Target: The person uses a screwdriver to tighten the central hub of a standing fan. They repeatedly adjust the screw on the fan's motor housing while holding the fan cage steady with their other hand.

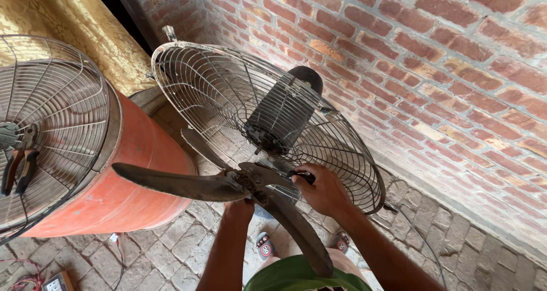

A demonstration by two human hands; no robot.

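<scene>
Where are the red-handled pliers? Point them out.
In the head view, the red-handled pliers lie far left on the round wire fan guard resting atop the orange metal drum, away from both hands.

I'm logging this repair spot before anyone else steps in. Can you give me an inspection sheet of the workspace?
Surface: brick paving, uneven.
Job's things: fan blade held off the motor; rear guard behind it.
Clutter: front guard lying on an orange drum, pliers on top.
Hands: left hand under the blade hub; right hand gripping a dark tool at the hub.
Cables: red wires on the floor bottom left; thin cord at right.
Surroundings: brick wall, yellow curtain.
</scene>
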